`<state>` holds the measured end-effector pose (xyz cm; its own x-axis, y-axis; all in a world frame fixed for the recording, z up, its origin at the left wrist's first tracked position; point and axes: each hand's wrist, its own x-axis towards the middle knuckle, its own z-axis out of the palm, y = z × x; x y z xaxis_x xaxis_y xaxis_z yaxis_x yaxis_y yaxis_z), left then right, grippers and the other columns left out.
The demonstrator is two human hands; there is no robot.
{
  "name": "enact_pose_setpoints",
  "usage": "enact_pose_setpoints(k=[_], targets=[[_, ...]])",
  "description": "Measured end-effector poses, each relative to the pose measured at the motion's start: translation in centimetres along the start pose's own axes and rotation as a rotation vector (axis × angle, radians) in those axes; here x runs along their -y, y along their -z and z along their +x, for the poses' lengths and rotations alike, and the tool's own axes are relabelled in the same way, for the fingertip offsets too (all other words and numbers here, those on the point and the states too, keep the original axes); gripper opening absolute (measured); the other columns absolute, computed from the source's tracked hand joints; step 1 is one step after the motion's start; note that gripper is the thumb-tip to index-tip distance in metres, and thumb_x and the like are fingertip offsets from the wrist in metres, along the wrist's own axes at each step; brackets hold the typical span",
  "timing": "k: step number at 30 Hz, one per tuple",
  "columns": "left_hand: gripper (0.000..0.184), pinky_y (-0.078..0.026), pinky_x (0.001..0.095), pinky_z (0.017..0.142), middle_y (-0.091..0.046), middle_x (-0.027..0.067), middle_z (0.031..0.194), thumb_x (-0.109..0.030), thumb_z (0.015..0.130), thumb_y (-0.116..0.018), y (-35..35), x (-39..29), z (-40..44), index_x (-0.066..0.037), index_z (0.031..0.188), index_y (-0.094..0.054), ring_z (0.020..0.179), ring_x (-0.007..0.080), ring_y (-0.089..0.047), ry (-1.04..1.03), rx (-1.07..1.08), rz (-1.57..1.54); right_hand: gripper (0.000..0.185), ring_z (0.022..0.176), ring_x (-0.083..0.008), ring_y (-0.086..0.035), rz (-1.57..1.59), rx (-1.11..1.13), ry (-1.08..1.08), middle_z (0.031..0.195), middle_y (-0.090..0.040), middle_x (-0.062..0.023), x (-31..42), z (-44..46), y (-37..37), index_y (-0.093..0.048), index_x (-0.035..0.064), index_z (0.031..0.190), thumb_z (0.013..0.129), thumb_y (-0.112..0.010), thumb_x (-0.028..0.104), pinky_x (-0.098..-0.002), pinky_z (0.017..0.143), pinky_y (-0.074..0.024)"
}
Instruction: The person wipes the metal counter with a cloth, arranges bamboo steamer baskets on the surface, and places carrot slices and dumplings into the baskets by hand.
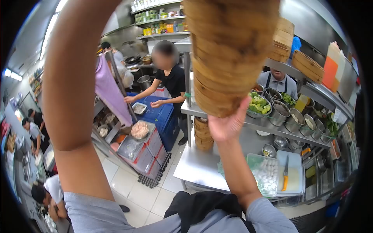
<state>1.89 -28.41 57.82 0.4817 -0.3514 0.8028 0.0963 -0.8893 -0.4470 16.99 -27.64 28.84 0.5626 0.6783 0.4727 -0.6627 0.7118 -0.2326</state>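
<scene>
Hands apart: the right hand is raised and clasped on the base of a tall stack of bamboo steamers, its palm against the bottom tier; some of its fingers are hidden. The left arm reaches up past the top edge, so the left hand is out of sight and I cannot tell its state. Held aloft in front of the person, the stack runs out of view at the top.

Below it, a shorter steamer stack stands on the metal desk. To the right on that desk, a clear tray of round white pieces sits beside a cutting board bearing an orange-handled knife. A bowl of greens rests on the shelf above. Across the aisle, a co-worker in a black top stretches both arms over a blue container.
</scene>
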Motion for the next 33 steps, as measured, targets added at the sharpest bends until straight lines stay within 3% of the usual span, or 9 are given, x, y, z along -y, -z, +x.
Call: enact_pose_setpoints(k=[2,5,7,9,11,19,24,30,33], targets=[[0.073,-0.057,0.033,0.079,-0.066,0.0162,0.093,-0.055,0.075,-0.083,-0.6,-0.6,-1.6,0.007,0.107,-0.06,0.09,0.0255,-0.067,-0.295,0.093,-0.141,0.076,0.144,-0.0242,-0.04,-0.005,-0.034,-0.066,0.156,-0.044,0.0013,2.0,-3.1,2.9,-0.043,0.0241,0.151,0.089,-0.066,0.062,-0.0496,0.121,-0.0306],[0.06,-0.056,0.0353,0.091,-0.064,0.02,0.123,-0.043,0.089,-0.073,-3.6,-4.0,-2.7,-0.009,0.136,-0.054,0.112,0.0311,-0.064,-0.065,0.243,0.058,0.08,0.145,-0.0242,-0.038,-0.033,-0.096,-0.148,0.158,-0.041,0.0017,5.6,-7.6,8.4,-0.04,0.0242,0.153,0.089,-0.064,0.066,-0.0488,0.122,-0.0295],[0.071,-0.047,0.0503,0.086,-0.061,0.0142,0.11,-0.043,0.065,-0.085,-6.6,-7.8,-6.1,-0.006,0.118,-0.056,0.105,0.0309,-0.062,-0.169,0.088,-0.039,0.086,0.147,-0.0244,-0.036,-0.077,-0.165,-0.208,0.159,-0.039,0.0011,8.4,-10.9,12.1,-0.038,0.023,0.154,0.086,-0.064,0.069,-0.0482,0.123,-0.0276],[0.074,-0.043,0.0457,0.09,-0.057,0.0109,0.108,-0.042,0.063,-0.086,-7.6,-12.6,-8.3,-0.007,0.12,-0.055,0.105,0.026,-0.058,-0.057,0.198,-0.068,0.09,0.147,-0.0244,-0.035,-0.124,-0.208,-0.263,0.159,-0.039,-0.0001,11.0,-14.8,15.4,-0.037,0.0223,0.155,0.084,-0.063,0.072,-0.048,0.124,-0.0271],[0.088,-0.039,0.0466,0.095,-0.052,0.0073,0.106,-0.045,0.067,-0.085,-9.7,-16.7,-10.5,-0.008,0.138,-0.049,0.103,0.0241,-0.055,-0.012,0.195,-0.164,0.09,0.146,-0.0243,-0.037,-0.146,-0.245,-0.303,0.158,-0.04,-0.0006,13.7,-18.8,18.8,-0.036,0.0226,0.155,0.084,-0.062,0.073,-0.0477,0.123,-0.0288],[0.075,-0.029,0.0568,0.107,-0.051,0.0044,0.102,-0.044,0.082,-0.073,-14.3,-30.4,-12.8,-0.009,0.144,-0.05,0.103,0.024,-0.053,0.164,0.19,-0.565,0.092,0.141,-0.0245,-0.044,-0.232,-0.371,-0.437,0.156,-0.043,-0.0004,23.6,-33.0,25.6,-0.037,0.0255,0.154,0.082,-0.054,0.081,-0.0477,0.116,-0.0398],[0.069,-0.02,0.0615,0.115,-0.056,0.0116,0.129,-0.051,0.087,-0.071,-14.4,-32.4,-12.1,-0.014,0.142,-0.054,0.135,0.0347,-0.045,0.162,0.086,-0.785,0.082,0.141,-0.0197,-0.043,-0.276,-0.358,-0.298,0.154,-0.045,0.0046,27.7,-36.0,25.7,-0.045,0.0241,0.149,0.086,-0.055,0.075,-0.0476,0.119,-0.0353],[0.054,-0.035,0.047,0.111,-0.063,0.01,0.123,-0.033,0.089,-0.073,-18.1,-29.9,-18.1,-0.011,0.136,-0.057,0.128,0.0314,-0.053,0.442,0.085,-0.875,0.089,0.144,-0.0269,-0.039,-0.195,-0.477,-0.1,0.158,-0.041,-0.0008,34.1,-41.8,29.8,-0.039,0.0208,0.154,0.083,-0.068,0.067,-0.0508,0.12,-0.0339],[0.045,-0.047,0.0385,0.099,-0.067,0.0109,0.115,-0.026,0.096,-0.066,-22.9,-30.4,-25.6,-0.005,0.135,-0.056,0.111,0.0258,-0.063,0.892,0.297,-1.04,0.088,0.144,-0.0278,-0.039,-0.189,-0.754,0.093,0.158,-0.04,-0.001,37.0,-45.0,31.0,-0.039,0.0215,0.154,0.085,-0.064,0.07,-0.0507,0.118,-0.0357]])
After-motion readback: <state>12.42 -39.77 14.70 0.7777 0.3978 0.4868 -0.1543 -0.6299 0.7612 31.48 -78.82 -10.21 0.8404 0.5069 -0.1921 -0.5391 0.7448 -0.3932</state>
